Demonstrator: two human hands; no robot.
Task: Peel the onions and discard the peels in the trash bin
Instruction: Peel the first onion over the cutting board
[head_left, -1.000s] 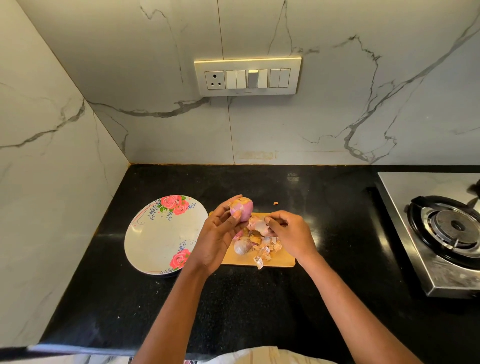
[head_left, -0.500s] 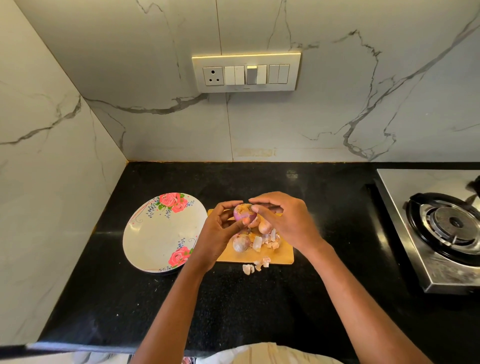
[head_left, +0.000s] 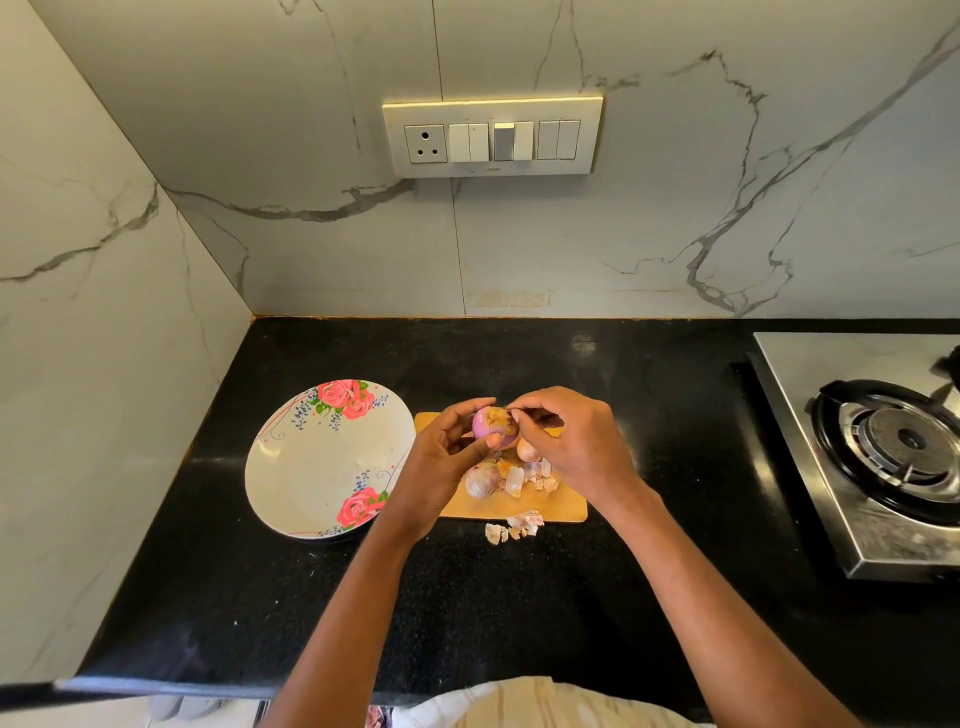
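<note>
My left hand (head_left: 441, 460) grips a half-peeled purple onion (head_left: 491, 423) above the wooden cutting board (head_left: 519, 506). My right hand (head_left: 576, 441) pinches the skin at the onion's upper right side. On the board lie an unpeeled onion (head_left: 480, 480), another onion (head_left: 527, 449) partly behind my right hand, and loose peels (head_left: 530, 475). More peels (head_left: 511, 526) lie on the counter just in front of the board. No trash bin is in view.
A white plate with red roses (head_left: 311, 467) sits left of the board on the black counter (head_left: 519, 597). A steel gas stove (head_left: 883, 447) stands at the right edge. Marble walls close the back and left, with a switch panel (head_left: 493, 135).
My right hand has come up from the peel pile on the board to the onion in my left hand. Some peels have landed on the counter in front of the board.
</note>
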